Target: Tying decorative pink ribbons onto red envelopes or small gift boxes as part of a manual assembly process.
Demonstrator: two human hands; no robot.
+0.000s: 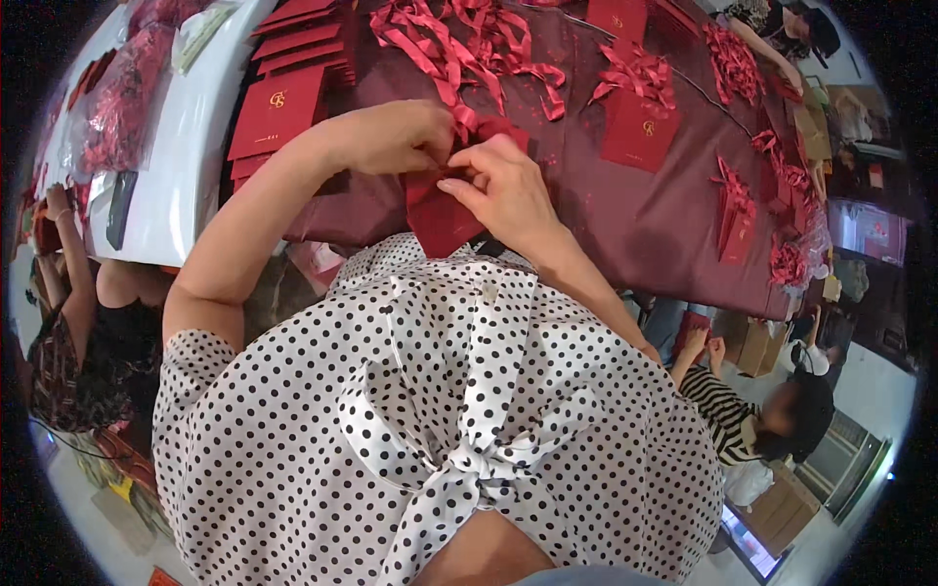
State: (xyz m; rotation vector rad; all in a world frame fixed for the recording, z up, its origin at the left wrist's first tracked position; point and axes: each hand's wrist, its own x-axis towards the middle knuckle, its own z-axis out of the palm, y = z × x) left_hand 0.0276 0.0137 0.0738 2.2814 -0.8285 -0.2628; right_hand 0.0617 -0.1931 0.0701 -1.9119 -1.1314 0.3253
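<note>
A dark red paper bag or pouch hangs at the near edge of the cloth-covered table, in front of my body. My left hand is closed in a pinch at its upper part, knuckles up. Opposite it, my right hand pinches with thumb and index finger at the same spot. A shiny red ribbon shows between the hands, and both sets of fingertips meet around it. Exactly how the ribbon runs under the fingers is hidden.
Stacked red paper bags lie to the left. Loose red ribbons heap beyond my hands. More bags with ribbons rest to the right on the dark red tablecloth. A white table adjoins at left. Other people work on both sides.
</note>
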